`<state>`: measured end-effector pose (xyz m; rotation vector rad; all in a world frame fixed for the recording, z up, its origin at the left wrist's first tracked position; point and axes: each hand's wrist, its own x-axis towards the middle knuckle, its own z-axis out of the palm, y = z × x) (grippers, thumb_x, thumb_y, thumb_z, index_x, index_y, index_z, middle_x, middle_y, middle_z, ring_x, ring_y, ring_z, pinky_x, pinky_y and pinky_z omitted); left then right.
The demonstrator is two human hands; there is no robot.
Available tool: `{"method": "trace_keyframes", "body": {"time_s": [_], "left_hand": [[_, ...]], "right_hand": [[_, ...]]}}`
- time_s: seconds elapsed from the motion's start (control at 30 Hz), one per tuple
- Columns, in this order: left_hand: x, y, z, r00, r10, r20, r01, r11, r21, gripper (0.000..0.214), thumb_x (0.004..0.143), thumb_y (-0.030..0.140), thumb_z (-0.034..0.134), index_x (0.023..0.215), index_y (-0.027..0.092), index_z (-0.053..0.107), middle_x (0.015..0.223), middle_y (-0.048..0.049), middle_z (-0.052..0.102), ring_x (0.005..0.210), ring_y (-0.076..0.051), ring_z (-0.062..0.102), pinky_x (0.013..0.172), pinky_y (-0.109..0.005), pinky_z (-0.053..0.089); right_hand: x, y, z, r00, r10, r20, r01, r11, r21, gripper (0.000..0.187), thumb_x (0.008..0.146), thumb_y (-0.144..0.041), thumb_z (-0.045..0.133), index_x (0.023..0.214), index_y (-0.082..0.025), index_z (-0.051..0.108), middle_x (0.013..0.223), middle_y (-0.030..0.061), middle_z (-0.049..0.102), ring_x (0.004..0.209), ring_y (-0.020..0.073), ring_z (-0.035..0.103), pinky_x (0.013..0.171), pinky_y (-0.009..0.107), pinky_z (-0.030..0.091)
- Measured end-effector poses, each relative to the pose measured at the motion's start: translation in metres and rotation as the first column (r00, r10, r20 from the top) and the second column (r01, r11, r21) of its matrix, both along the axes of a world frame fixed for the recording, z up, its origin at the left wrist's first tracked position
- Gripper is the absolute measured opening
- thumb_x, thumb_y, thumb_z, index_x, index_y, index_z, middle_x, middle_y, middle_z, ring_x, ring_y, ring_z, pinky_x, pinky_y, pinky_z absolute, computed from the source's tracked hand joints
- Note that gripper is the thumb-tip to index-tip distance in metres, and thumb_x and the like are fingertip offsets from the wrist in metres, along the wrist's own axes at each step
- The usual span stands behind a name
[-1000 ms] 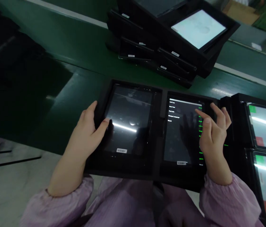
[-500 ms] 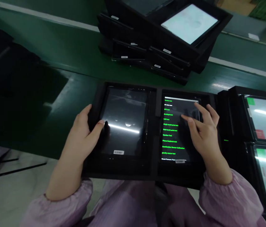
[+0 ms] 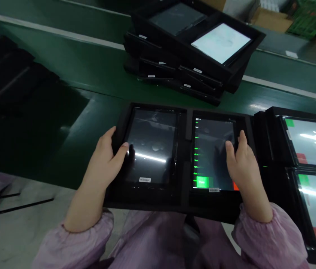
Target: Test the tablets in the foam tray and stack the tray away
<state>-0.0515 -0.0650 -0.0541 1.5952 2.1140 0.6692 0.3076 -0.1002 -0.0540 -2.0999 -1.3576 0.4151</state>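
Note:
Two black tablets sit side by side in a black foam tray (image 3: 146, 198) on my lap. My left hand (image 3: 103, 160) grips the left edge of the left tablet (image 3: 150, 145), its thumb resting on the dark, glossy screen. My right hand (image 3: 243, 172) lies on the right tablet (image 3: 212, 153), with its fingertips touching the lower right of the screen. That screen shows small green marks down its left side, a green button (image 3: 202, 182) at bottom left, and a red patch (image 3: 235, 185) partly hidden by my hand.
A stack of black tablet trays (image 3: 174, 71) stands on the green conveyor belt (image 3: 96, 101) ahead. Lit tablets in trays (image 3: 312, 140) lie at the right. Black foam pads (image 3: 12, 71) lie at the left. Lilac sleeves cover my forearms.
The right tablet's screen changed from a white menu to a green test list, then to green marks and buttons. My right hand moved lower on it. The view shifted slightly.

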Motion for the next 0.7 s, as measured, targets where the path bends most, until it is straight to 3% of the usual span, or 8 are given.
{"method": "trace_keyframes", "body": {"time_s": [0.07, 0.17, 0.23, 0.33, 0.4, 0.57, 0.7], "left_hand": [[-0.001, 0.001, -0.001, 1.000, 0.018, 0.023, -0.018, 1.000, 0.006, 0.089, 0.083, 0.048, 0.052, 0.156, -0.001, 0.050, 0.157, -0.0259, 0.057, 0.146, -0.041, 0.056, 0.125, -0.059, 0.042], [0.000, 0.002, -0.004, 0.995, 0.066, 0.074, -0.067, 0.998, 0.011, 0.077, 0.088, 0.045, 0.051, 0.155, 0.008, 0.055, 0.152, -0.0203, 0.063, 0.142, -0.039, 0.060, 0.124, -0.059, 0.043], [0.001, 0.003, -0.005, 0.988, 0.096, 0.117, -0.099, 0.995, 0.016, 0.070, 0.090, 0.044, 0.053, 0.152, 0.012, 0.058, 0.148, -0.0175, 0.067, 0.140, -0.037, 0.062, 0.124, -0.057, 0.043], [-0.004, -0.001, -0.002, 0.980, 0.102, 0.171, -0.108, 0.994, 0.023, 0.067, 0.089, 0.044, 0.053, 0.149, 0.015, 0.061, 0.147, -0.0160, 0.068, 0.140, -0.034, 0.062, 0.124, -0.051, 0.045], [-0.012, -0.011, 0.004, 0.991, 0.086, 0.106, -0.086, 0.996, 0.000, 0.066, 0.088, 0.048, 0.051, 0.144, 0.015, 0.064, 0.145, -0.0179, 0.068, 0.137, -0.035, 0.064, 0.121, -0.050, 0.047], [-0.029, -0.042, 0.018, 0.994, 0.066, -0.085, -0.088, 0.953, -0.289, 0.063, 0.083, 0.067, 0.048, 0.113, 0.017, 0.074, 0.117, -0.0220, 0.078, 0.113, -0.044, 0.075, 0.098, -0.055, 0.060], [-0.026, -0.044, 0.027, 0.990, 0.137, -0.021, -0.139, 0.967, -0.214, 0.052, 0.070, 0.070, 0.060, 0.088, 0.023, 0.073, 0.089, -0.0187, 0.081, 0.093, -0.046, 0.079, 0.082, -0.056, 0.064]], "right_hand": [[0.002, 0.002, 0.005, 0.975, -0.109, -0.194, 0.103, 0.994, -0.037, 0.085, 0.093, -0.066, 0.055, 0.161, -0.016, 0.045, 0.149, 0.0216, 0.063, 0.138, 0.0400, 0.060, 0.118, 0.063, 0.045], [0.015, 0.005, 0.016, 0.861, -0.205, -0.466, 0.215, 0.976, -0.031, 0.066, 0.089, -0.059, 0.062, 0.145, -0.023, 0.061, 0.140, 0.0142, 0.070, 0.137, 0.0328, 0.063, 0.123, 0.056, 0.043], [0.026, 0.002, 0.024, 0.728, -0.164, -0.665, 0.215, 0.977, -0.006, 0.058, 0.086, -0.057, 0.064, 0.134, -0.026, 0.066, 0.139, 0.0109, 0.072, 0.139, 0.0298, 0.062, 0.122, 0.053, 0.046], [0.037, -0.020, 0.030, 0.445, -0.050, -0.894, 0.143, 0.990, 0.016, 0.057, 0.079, -0.060, 0.074, 0.128, -0.033, 0.067, 0.141, 0.0073, 0.072, 0.134, 0.0314, 0.066, 0.112, 0.055, 0.056], [0.037, -0.043, 0.026, 0.372, -0.037, -0.927, 0.101, 0.995, 0.001, 0.062, 0.077, -0.061, 0.079, 0.132, -0.034, 0.068, 0.140, 0.0078, 0.072, 0.131, 0.0322, 0.068, 0.107, 0.053, 0.060], [0.024, -0.082, -0.002, 0.451, -0.241, -0.860, 0.159, 0.969, -0.188, 0.067, 0.063, -0.053, 0.092, 0.124, -0.030, 0.076, 0.111, 0.0044, 0.082, 0.105, 0.0293, 0.079, 0.086, 0.037, 0.069], [0.017, -0.076, -0.015, 0.576, -0.230, -0.784, 0.211, 0.969, -0.129, 0.056, 0.070, -0.057, 0.083, 0.115, -0.024, 0.079, 0.106, 0.0077, 0.083, 0.097, 0.0329, 0.080, 0.079, 0.043, 0.070]]}}
